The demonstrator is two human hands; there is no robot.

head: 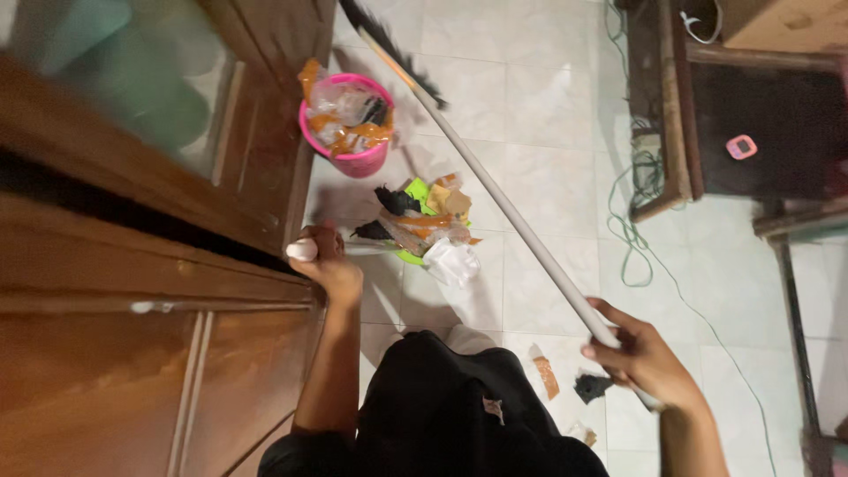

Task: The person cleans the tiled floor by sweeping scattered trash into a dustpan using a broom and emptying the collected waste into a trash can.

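Observation:
My right hand [643, 358] grips the grey handle of a long broom [503, 199] that slants up and left across the tiled floor; its dark bristles [389, 44] are raised near the top of the view. My left hand [325, 256] is closed around the white handle of a green dustpan [415, 190]. The pan rests on the floor loaded with wrappers, paper and dark scraps [428, 221]. A pink bin [349, 124] full of orange and clear wrappers stands just beyond the pan.
A wooden cabinet with a glass door [150, 177] fills the left side. Loose scraps [574, 384] lie on the tiles by my right hand. A green cable [636, 238] trails across the floor toward dark wooden furniture [751, 115] at upper right.

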